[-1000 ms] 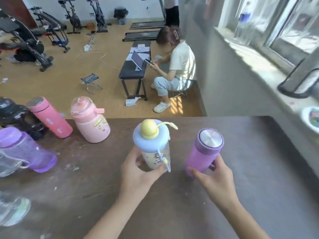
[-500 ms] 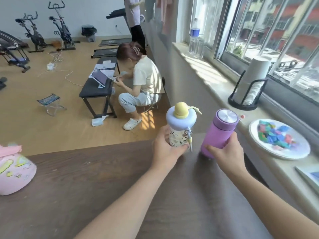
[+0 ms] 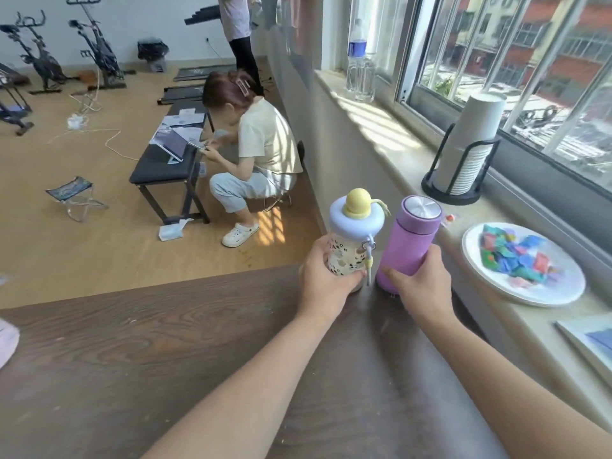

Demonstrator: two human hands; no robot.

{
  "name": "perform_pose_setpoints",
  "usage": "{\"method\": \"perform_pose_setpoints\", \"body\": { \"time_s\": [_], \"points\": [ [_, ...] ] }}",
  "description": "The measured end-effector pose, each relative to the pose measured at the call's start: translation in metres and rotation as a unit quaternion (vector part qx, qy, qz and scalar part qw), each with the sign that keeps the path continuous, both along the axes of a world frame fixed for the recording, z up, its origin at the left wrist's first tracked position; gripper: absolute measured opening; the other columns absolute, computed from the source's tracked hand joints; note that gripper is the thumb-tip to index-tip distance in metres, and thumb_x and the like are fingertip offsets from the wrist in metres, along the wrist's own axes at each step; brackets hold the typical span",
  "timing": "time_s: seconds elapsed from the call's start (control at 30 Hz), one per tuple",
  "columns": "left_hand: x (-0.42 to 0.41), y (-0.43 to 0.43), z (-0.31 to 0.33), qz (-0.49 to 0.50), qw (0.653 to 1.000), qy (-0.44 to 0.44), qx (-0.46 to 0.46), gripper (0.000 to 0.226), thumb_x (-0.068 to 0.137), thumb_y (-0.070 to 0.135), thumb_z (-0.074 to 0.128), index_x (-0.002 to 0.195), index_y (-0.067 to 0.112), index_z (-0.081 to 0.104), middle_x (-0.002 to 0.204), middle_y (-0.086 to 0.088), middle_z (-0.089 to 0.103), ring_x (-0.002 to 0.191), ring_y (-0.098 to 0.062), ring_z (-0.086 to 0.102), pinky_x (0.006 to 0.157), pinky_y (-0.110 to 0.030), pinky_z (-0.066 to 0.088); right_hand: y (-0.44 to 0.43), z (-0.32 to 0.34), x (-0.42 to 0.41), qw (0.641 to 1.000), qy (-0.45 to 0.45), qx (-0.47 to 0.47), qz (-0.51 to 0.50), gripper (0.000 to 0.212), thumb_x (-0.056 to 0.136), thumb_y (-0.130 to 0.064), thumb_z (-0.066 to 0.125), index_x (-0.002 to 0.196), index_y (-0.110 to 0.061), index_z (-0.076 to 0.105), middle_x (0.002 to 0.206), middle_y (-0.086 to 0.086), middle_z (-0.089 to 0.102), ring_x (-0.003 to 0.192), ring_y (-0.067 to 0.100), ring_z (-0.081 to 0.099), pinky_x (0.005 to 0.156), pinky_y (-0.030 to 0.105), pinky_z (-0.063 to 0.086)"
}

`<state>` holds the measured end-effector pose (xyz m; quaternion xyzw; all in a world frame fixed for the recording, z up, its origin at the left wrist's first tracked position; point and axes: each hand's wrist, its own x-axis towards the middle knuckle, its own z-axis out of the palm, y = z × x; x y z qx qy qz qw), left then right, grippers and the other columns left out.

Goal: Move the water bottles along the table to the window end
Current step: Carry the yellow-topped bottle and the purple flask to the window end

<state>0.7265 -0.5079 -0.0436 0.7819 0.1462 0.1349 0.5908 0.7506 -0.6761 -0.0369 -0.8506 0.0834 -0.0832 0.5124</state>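
Note:
My left hand [image 3: 326, 279] grips a clear patterned bottle [image 3: 351, 240] with a blue lid and a yellow knob. Beside it my right hand [image 3: 420, 286] grips a purple flask [image 3: 409, 243] with a silver cap. Both bottles stand upright at the far right corner of the dark wooden table [image 3: 165, 359], close to the window sill; whether their bases touch the tabletop is hidden by my hands. At the left edge of the view shows a sliver of a pink bottle [image 3: 6, 342].
On the sill [image 3: 496, 226] lie a white plate of coloured pieces [image 3: 526, 263], a black holder with a stack of paper cups [image 3: 463, 154] and a plastic water bottle [image 3: 359, 58]. A person squats at a black bench [image 3: 165, 164] on the floor beyond the table.
Both hands have carried their bottles rightward along the table to the corner by the window. The other bottles have dropped out of view on the left.

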Motion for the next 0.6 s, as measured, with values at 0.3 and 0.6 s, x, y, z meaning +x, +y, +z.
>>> {"method": "perform_pose_setpoints", "body": {
  "time_s": [0.3,0.6],
  "points": [
    [-0.056,0.057,0.026,-0.023,0.996,0.033,-0.084,0.086,0.081,0.007,0.094,0.155,0.021,0.052,0.155,-0.004,0.061,0.139,-0.017,0.063,0.119,-0.033,0.049,0.034,-0.008,-0.120,0.994,-0.038,-0.037,-0.096,0.054,0.078,-0.003,0.084,0.123,-0.010,0.057,0.111,0.011,0.064,0.084,0.025,0.068,0.075,0.025,0.048],
    [-0.218,0.244,0.044,0.090,0.995,0.015,-0.046,0.023,0.095,0.010,0.080,0.105,0.031,0.077,0.111,0.006,0.079,0.091,-0.012,0.080,0.082,-0.026,0.057,0.210,-0.002,-0.231,0.991,-0.098,0.039,0.076,0.047,0.073,0.012,0.082,0.101,-0.019,0.061,0.083,-0.002,0.066,0.072,0.017,0.062,0.067,0.006,0.043]
  ]
}}
